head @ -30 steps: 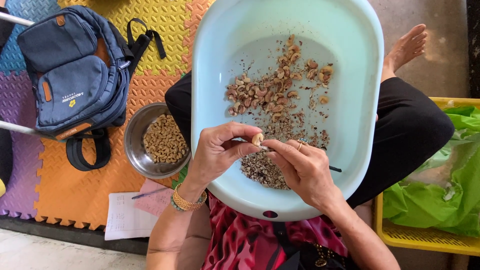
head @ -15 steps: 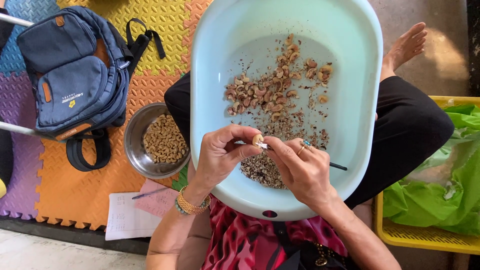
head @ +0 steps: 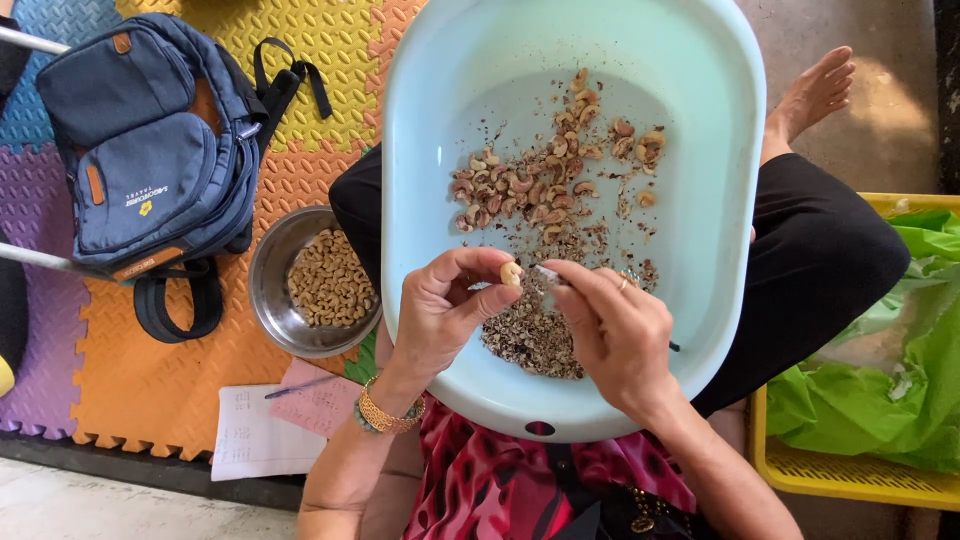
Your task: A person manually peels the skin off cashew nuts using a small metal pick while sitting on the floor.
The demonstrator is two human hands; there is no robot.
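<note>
The person is peeling a cashew (head: pixel 512 273) over the basin (head: pixel 430 120), and the skin looks nearly off, so the next move is likely calling for a last careful scrape without breaking the nut. The left hand (head: pixel 440 310) is pinching the cashew between thumb and curled fingers just above the heap of skins (head: pixel 530 340) at the basin's near end. The right hand (head: pixel 615 335) is closed around a small blade (head: pixel 548 272), its tip just beside the nut

Small white printed logo with a yellow flower mark (head: pixel 143 199) on the blue backpack's front pocket, upper left. Orange rectangular tab label (head: pixel 147 262) along the backpack's lower edge. No screens or signs.
</note>
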